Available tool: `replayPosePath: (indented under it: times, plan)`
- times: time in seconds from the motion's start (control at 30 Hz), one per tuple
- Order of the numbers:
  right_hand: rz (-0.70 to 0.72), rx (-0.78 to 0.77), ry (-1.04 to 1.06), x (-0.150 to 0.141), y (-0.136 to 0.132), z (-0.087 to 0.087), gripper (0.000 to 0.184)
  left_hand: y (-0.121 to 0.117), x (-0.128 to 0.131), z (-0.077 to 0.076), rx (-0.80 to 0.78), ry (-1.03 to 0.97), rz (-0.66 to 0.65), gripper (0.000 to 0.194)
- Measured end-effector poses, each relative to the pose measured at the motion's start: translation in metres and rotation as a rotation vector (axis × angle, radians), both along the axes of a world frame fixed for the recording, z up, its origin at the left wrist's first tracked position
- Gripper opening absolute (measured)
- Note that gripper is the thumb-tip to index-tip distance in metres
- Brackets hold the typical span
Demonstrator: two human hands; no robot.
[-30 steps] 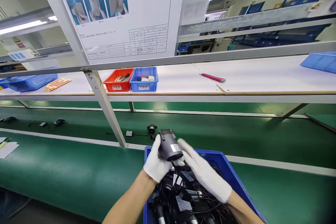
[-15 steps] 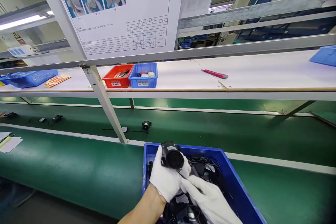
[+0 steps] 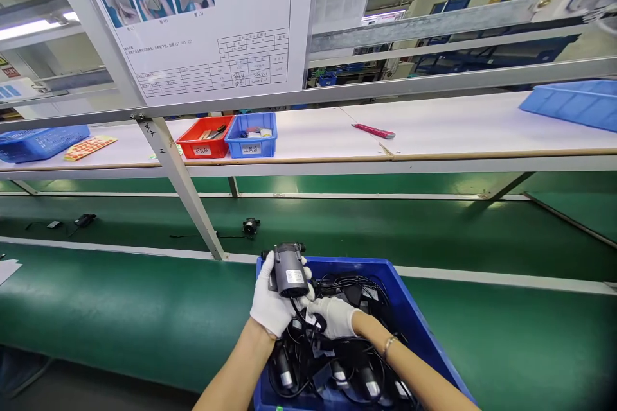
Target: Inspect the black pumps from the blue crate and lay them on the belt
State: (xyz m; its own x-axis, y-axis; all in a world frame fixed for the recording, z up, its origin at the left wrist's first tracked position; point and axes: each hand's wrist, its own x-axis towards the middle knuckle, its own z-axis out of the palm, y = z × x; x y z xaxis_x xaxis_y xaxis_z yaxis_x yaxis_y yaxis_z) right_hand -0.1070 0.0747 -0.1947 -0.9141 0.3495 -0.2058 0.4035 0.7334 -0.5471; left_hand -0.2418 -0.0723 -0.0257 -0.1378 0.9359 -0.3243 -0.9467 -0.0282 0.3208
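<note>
My left hand (image 3: 271, 300), in a white glove, grips a dark grey cylindrical device (image 3: 288, 270) with a white label, held upright over the near left corner of a blue bin (image 3: 414, 318). My right hand (image 3: 334, 316), also gloved, is closed on the black cable just below the device, inside the bin. The bin is full of similar black devices and tangled cables (image 3: 337, 366).
A green conveyor belt (image 3: 434, 231) runs behind the bin, carrying a small black device (image 3: 250, 226) with a cable and another (image 3: 85, 219) at the left. Above, a white shelf holds a red tray (image 3: 205, 138), a blue tray (image 3: 251, 135), a red pen-like tool (image 3: 373, 131) and blue baskets (image 3: 569, 103).
My left hand turned the device from lens-side facing me to upright with its label showing. My right hand drew back and closed on the cable beneath it.
</note>
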Motion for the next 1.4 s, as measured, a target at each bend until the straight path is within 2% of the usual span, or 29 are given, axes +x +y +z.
replayPosePath:
  times: [0.1, 0.2, 0.3, 0.37, 0.47, 0.57, 0.63, 0.73, 0.83, 0.9, 0.97, 1.0, 1.1, 1.2, 1.27, 1.4]
  plan:
    - [0.05, 0.074, -0.126, 0.016, -0.007, 0.006, 0.026, -0.001, -0.011, -0.01, -0.042, -0.029, 0.073, 0.06]
    - [0.067, 0.092, -0.197, 0.052, -0.028, 0.02, 0.013, 0.004, -0.023, -0.016, -0.059, -0.074, 0.182, 0.055]
    - [0.12, -0.01, -0.247, 0.08, -0.052, 0.042, 0.014, 0.011, -0.021, -0.016, -0.059, -0.146, 0.258, 0.053]
    - [0.087, -0.069, -0.173, 0.081, -0.063, 0.063, 0.018, 0.015, -0.011, -0.013, -0.061, -0.198, 0.274, 0.053]
    - [-0.094, -0.217, 0.127, 0.061, -0.073, 0.098, 0.043, 0.015, 0.007, -0.007, -0.02, -0.316, 0.173, 0.051]
    - [-0.206, -0.374, 0.251, 0.044, -0.083, 0.123, 0.039, 0.01, 0.018, -0.002, 0.136, -0.301, -0.037, 0.063]
    - [-0.29, -0.365, 0.223, 0.044, -0.087, 0.128, 0.042, 0.008, 0.018, 0.0, 0.245, -0.17, -0.105, 0.068]
    - [-0.422, -0.342, 0.236, 0.057, -0.082, 0.127, 0.052, 0.005, 0.016, 0.001, 0.309, -0.019, -0.113, 0.07]
    - [-0.555, -0.419, 0.358, 0.07, -0.067, 0.127, 0.05, 0.002, 0.019, 0.003, 0.263, 0.095, -0.099, 0.074]
    - [-0.599, -0.468, 0.47, 0.073, -0.06, 0.129, 0.051, -0.002, 0.025, 0.005, 0.185, 0.312, -0.017, 0.071]
    - [-0.547, -0.449, 0.545, 0.07, -0.059, 0.135, 0.059, -0.007, 0.032, 0.006, 0.091, 0.707, 0.133, 0.066]
    - [-0.498, -0.417, 0.552, 0.066, -0.06, 0.138, 0.065, -0.011, 0.036, 0.004, 0.054, 0.929, 0.21, 0.069]
    - [-0.397, -0.351, 0.544, 0.05, -0.068, 0.147, 0.079, -0.021, 0.043, -0.009, -0.023, 1.437, 0.359, 0.107]
    - [-0.366, -0.393, 0.553, 0.041, -0.074, 0.153, 0.081, -0.028, 0.044, -0.028, -0.042, 1.673, 0.418, 0.123]
    - [-0.359, -0.414, 0.565, 0.04, -0.075, 0.154, 0.084, -0.031, 0.042, -0.035, -0.01, 1.771, 0.447, 0.132]
    - [-0.356, -0.415, 0.587, 0.041, -0.075, 0.155, 0.085, -0.034, 0.04, -0.033, 0.03, 1.902, 0.455, 0.144]
